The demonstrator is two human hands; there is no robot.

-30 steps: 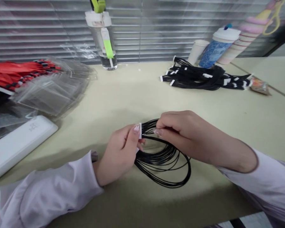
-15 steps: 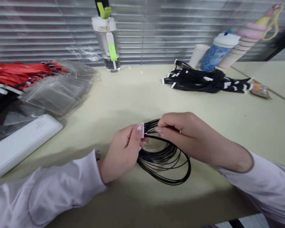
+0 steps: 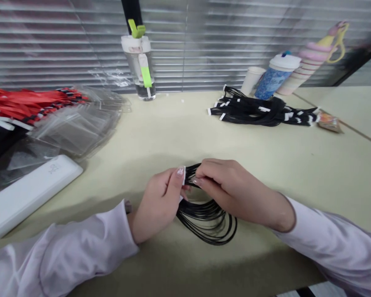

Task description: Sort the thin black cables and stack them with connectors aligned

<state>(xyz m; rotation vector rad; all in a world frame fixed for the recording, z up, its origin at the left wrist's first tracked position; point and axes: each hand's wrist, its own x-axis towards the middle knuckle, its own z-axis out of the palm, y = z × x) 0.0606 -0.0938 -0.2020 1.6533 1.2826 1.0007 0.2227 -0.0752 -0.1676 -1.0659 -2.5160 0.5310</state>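
A looped bundle of thin black cords (image 3: 208, 211) hangs between my two hands, low over the table. My left hand (image 3: 160, 202) is closed on its white end strip (image 3: 184, 175), the thumb pressed on top. Just to the right, my right hand (image 3: 231, 189) pinches at the cords close to that strip, thumb and forefinger together. The fingertips hide exactly which strands the right hand grips. Below the hands, the loops curve round to the right and back.
Black cord bundles with white ends (image 3: 256, 111) lie at the back right, before a paper cup (image 3: 252, 80) and a blue cup (image 3: 273, 78). A water bottle (image 3: 142, 70) stands behind. Clear plastic bags (image 3: 80, 128), red straps (image 3: 24, 103) and a white box (image 3: 34, 192) are left.
My right hand has moved left, closer to the white strip. The loops hanging below look smaller. The view has tilted slightly up. My left hand keeps its hold.
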